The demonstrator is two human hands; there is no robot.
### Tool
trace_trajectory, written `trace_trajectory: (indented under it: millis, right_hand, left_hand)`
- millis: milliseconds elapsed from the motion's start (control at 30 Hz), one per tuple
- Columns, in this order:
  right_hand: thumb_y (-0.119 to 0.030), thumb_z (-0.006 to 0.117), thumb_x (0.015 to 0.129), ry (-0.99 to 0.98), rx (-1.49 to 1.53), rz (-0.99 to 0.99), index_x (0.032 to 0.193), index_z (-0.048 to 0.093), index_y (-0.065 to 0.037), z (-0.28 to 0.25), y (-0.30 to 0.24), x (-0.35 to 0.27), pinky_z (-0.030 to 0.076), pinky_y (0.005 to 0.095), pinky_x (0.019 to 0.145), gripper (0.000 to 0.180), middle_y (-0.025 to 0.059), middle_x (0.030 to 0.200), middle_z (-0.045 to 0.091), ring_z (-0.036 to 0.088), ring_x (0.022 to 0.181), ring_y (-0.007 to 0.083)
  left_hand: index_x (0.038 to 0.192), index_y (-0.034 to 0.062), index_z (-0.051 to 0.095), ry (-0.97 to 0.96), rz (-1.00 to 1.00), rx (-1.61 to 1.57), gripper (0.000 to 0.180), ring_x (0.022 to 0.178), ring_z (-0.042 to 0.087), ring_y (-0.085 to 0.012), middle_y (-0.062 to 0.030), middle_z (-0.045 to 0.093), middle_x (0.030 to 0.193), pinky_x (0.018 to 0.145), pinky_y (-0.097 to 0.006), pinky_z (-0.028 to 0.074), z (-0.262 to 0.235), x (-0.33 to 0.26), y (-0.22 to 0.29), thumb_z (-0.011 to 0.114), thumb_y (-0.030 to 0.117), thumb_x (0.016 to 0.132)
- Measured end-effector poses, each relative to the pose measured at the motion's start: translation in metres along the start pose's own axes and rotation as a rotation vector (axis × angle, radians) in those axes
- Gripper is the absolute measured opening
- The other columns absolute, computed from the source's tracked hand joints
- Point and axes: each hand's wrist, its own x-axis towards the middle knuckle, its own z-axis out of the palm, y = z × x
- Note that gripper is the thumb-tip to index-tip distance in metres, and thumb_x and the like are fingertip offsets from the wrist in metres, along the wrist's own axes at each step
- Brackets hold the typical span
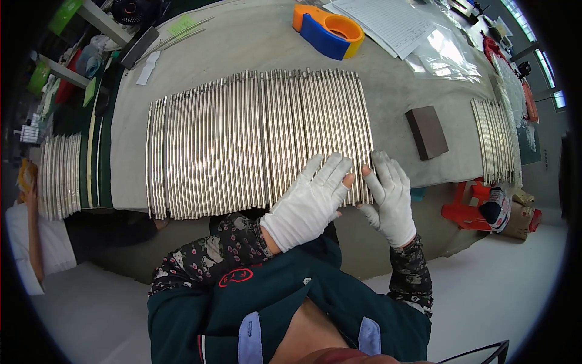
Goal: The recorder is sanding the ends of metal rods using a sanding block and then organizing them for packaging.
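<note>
At the table's near edge, toward its right end, both gloved hands sat on the row of metal rods [254, 142]. Left hand [309, 203] lay flat, fingers spread, pressing rod ends, gripping nothing. Right hand [391, 197] touched the rightmost rod from outside, fingers extended, not closed around it. Rods ran long axis near-to-far, packed side by side across the grey table [394, 103]. Right hand was nearer the row's free edge. Dark block [427, 131] lay well right, a second rod bundle [494, 139] at the right edge, tape dispenser [330, 30] at the far edge. Nothing stood in the way.
</note>
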Motion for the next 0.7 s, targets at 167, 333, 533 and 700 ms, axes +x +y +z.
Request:
trace_trajectory:
  millis: [167, 333, 533, 700]
  right_hand:
    - [-0.047, 0.058, 0.082, 0.001, 0.015, 0.06, 0.136, 0.039, -0.007, -0.003, 0.0, -0.002, 0.035, 0.0516, 0.1, 0.069, 0.0206, 0.135, 0.042, 0.042, 0.124, 0.0413]
    - [-0.048, 0.064, 0.077, 0.013, 0.008, 0.082, 0.136, 0.04, -0.007, -0.003, -0.007, -0.002, 0.034, 0.0531, 0.101, 0.075, 0.0214, 0.135, 0.041, 0.04, 0.125, 0.0423]
    - [-0.04, 0.074, 0.066, 0.046, 0.032, 0.052, 0.131, 0.044, -0.01, -0.005, -0.041, 0.008, 0.034, 0.0525, 0.101, 0.077, 0.0188, 0.133, 0.042, 0.041, 0.125, 0.0396]
    - [-0.019, 0.079, 0.062, 0.105, -0.052, -0.024, 0.112, 0.056, -0.011, 0.006, -0.055, 0.015, 0.041, 0.0468, 0.094, 0.056, 0.0107, 0.123, 0.051, 0.047, 0.119, 0.032]
  left_hand:
    - [0.128, -0.005, 0.046, 0.001, 0.017, 0.001, 0.07, 0.132, 0.036, -0.035, -0.0214, 0.038, 0.14, 0.11, -0.048, 0.026, 0.001, 0.003, 0.001, 0.072, 0.029, 0.072]
    - [0.129, -0.0053, 0.044, -0.024, 0.024, -0.017, 0.074, 0.133, 0.034, -0.0357, -0.0218, 0.037, 0.14, 0.11, -0.048, 0.025, -0.004, 0.003, 0.0, 0.074, 0.031, 0.071]
    - [0.129, -0.0034, 0.045, -0.013, 0.047, -0.087, 0.071, 0.133, 0.034, -0.0363, -0.0212, 0.038, 0.141, 0.11, -0.05, 0.024, -0.049, -0.006, -0.003, 0.072, 0.03, 0.073]
    - [0.123, -0.0022, 0.051, -0.062, -0.08, 0.141, 0.048, 0.135, 0.034, -0.0348, -0.02, 0.041, 0.14, 0.109, -0.046, 0.029, -0.088, 0.024, -0.06, 0.063, 0.021, 0.083]
